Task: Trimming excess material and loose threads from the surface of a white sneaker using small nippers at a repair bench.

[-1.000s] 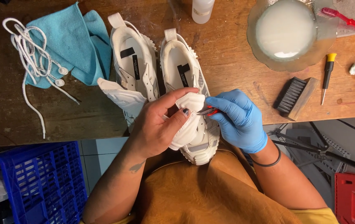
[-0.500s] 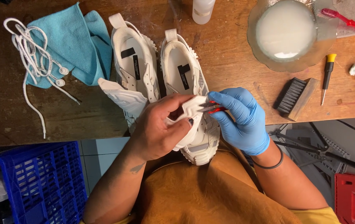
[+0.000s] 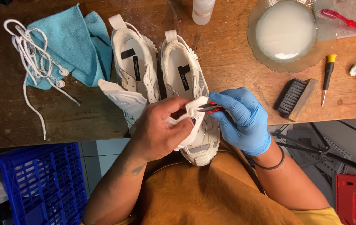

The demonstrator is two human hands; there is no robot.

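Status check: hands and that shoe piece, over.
Left hand bare, pinching white shoe piece. Right hand, blue glove, gripping small snips at its edge. Two white shoes lie underneath; nothing blocking.

The surface (image 3: 236,62) is worn brown wood, matt, scratched and stained. Both white sneakers (image 3: 138,68) show matt woven cloth uppers with smooth, moulded rubbery panels. The right hand (image 3: 242,118) wears a smooth blue rubber glove with a slight sheen; the left hand (image 3: 159,127) is bare. The small tool (image 3: 211,108) has dark metal tips and a red part. The teal cloth (image 3: 76,46) is soft, napped fabric. The brush (image 3: 296,98) has a bare wood block and black bristles. The bowl (image 3: 290,31) is glossy clear glass. The crate (image 3: 36,185) is blue moulded plastic.
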